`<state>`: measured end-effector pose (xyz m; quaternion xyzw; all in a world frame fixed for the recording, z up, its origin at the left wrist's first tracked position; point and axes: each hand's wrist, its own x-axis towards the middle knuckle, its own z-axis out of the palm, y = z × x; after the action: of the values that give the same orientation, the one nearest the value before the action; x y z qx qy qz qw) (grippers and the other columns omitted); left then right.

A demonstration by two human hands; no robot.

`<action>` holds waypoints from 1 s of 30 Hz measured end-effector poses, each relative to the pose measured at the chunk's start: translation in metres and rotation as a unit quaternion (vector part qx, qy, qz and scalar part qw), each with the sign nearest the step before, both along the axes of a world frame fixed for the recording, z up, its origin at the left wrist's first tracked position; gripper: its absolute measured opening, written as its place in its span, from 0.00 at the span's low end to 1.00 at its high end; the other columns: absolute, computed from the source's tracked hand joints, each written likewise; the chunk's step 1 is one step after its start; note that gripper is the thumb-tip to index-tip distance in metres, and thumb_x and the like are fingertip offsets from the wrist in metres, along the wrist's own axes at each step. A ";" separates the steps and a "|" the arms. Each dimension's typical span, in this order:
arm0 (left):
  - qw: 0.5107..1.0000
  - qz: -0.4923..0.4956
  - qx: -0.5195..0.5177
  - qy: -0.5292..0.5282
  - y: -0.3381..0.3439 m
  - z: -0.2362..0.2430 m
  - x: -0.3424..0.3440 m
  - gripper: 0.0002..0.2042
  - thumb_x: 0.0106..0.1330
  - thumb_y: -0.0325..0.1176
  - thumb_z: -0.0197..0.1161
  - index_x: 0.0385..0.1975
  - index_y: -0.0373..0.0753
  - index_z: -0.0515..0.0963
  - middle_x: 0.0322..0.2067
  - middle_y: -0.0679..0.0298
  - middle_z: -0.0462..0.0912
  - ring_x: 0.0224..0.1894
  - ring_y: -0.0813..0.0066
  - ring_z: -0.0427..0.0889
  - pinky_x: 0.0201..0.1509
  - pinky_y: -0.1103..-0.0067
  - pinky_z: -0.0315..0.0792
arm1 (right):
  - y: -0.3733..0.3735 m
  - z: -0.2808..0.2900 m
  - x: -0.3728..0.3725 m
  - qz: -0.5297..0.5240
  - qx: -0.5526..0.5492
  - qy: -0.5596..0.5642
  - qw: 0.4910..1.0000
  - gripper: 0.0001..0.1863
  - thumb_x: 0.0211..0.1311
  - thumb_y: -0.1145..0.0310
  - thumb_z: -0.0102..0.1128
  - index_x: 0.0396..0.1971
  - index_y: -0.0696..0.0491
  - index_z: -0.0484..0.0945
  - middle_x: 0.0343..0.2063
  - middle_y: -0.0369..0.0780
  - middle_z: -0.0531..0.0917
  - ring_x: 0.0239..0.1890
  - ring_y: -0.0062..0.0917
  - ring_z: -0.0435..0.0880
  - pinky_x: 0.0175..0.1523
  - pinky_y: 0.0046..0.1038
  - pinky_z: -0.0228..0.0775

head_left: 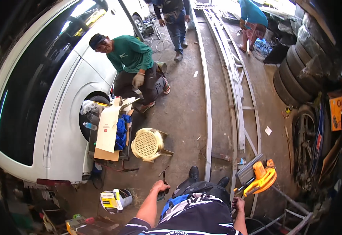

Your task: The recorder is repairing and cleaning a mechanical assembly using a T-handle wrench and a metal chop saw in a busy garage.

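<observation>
Head cam: our L hand (158, 187) grips a dark tool (163, 192); R hand (238, 204) is by the orange saw (262, 181) at our right, can't tell its grip. Prob. setup; next likely needs steadying.

Pale yellow stool (146, 144) on floor (184, 105)

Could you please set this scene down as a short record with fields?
Left hand: closed around a slim dark tool; left hand, tool
Right hand: low beside the orange power saw; grip unclear; right hand, saw
Ahead: long metal rail on the floor
Left side: beige stool, white van
Right side: stacked tires
Other people: person in green low beside the van; two more farther off, partly cut off
</observation>
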<state>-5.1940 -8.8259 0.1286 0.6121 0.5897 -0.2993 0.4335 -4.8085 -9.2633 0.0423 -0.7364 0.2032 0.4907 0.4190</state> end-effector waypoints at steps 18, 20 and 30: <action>0.991 0.053 -0.070 0.102 -0.075 -0.007 -0.035 0.35 0.50 0.58 0.76 0.55 0.42 0.84 0.59 0.52 0.82 0.62 0.56 0.81 0.64 0.64 0.75 | 0.033 0.017 0.049 0.043 0.024 -0.019 0.999 0.14 0.78 0.62 0.47 0.38 0.52 0.79 0.21 0.35 0.79 0.16 0.23 0.75 0.20 0.25 0.67; 0.991 0.067 -0.075 0.087 -0.079 -0.007 -0.039 0.34 0.50 0.57 0.76 0.55 0.43 0.84 0.60 0.53 0.82 0.62 0.56 0.81 0.64 0.65 0.75 | 0.037 0.020 0.050 0.046 0.020 -0.007 0.999 0.13 0.78 0.63 0.47 0.38 0.52 0.79 0.21 0.35 0.79 0.15 0.23 0.76 0.19 0.26 0.66; 0.993 0.099 -0.062 0.023 -0.069 -0.045 -0.047 0.29 0.50 0.54 0.76 0.50 0.45 0.87 0.54 0.53 0.86 0.57 0.57 0.84 0.61 0.67 0.76 | 0.082 0.051 0.066 0.104 0.033 -0.048 0.993 0.14 0.78 0.60 0.47 0.41 0.51 0.79 0.24 0.35 0.80 0.18 0.22 0.76 0.23 0.27 0.71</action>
<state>-5.2408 -8.8944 0.0835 0.5157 0.6374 -0.3047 0.4846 -4.7421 -9.1810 0.0929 -0.7621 0.0892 0.5023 0.3986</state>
